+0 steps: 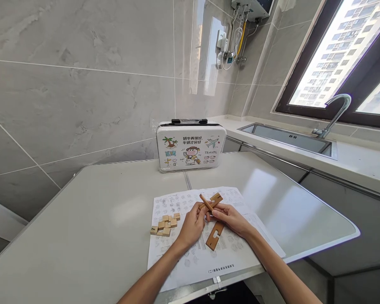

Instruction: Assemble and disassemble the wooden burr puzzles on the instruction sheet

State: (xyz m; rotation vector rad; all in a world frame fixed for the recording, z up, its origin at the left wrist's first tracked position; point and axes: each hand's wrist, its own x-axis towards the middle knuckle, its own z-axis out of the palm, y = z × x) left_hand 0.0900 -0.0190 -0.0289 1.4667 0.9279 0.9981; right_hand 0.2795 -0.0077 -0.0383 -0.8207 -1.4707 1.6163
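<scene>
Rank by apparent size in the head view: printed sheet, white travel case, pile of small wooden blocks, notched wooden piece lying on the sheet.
1. printed sheet
2. white travel case, though farther away
3. pile of small wooden blocks
4. notched wooden piece, close to the pile; unsure

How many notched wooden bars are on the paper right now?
3 visible: two crossed bars held between left hand and right hand, one flat bar below the right hand. Others may be hidden.

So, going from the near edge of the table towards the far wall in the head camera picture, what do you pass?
Large white printed paper sheet → loose notched flat wooden piece → the two hands gripping crossed brown wooden sticks → white cartoon-printed tin case with black handle → grey marbled tile wall.
</scene>
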